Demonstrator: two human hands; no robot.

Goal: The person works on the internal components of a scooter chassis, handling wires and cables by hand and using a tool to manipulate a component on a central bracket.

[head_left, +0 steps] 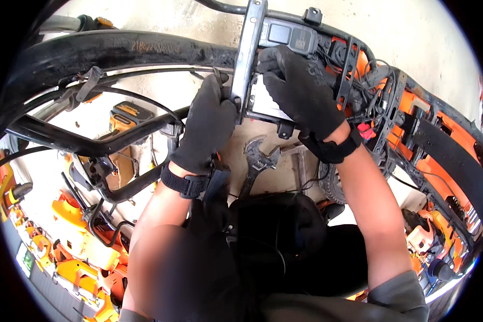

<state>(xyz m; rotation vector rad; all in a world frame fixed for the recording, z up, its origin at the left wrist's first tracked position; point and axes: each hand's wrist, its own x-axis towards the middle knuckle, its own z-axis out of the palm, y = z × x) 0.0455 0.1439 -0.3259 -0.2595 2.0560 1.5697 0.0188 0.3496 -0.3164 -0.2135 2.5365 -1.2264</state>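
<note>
Left fingers (211, 90) seemingly at bar edge (243, 61)

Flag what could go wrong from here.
Exposed cables sit near the right hand; a glove or wrist strap might snag one.
The left hand is up against the metal crossbar; fingers could get pinched if it shifts.
The adjustable wrench on the floor may trip someone.

Adjustable wrench (261, 162) down on the floor (233, 153), hammer (301, 170) right beside it, yellow-and-black power tool (124, 119) leftward, orange parts (75, 236) crowding lower left
</note>
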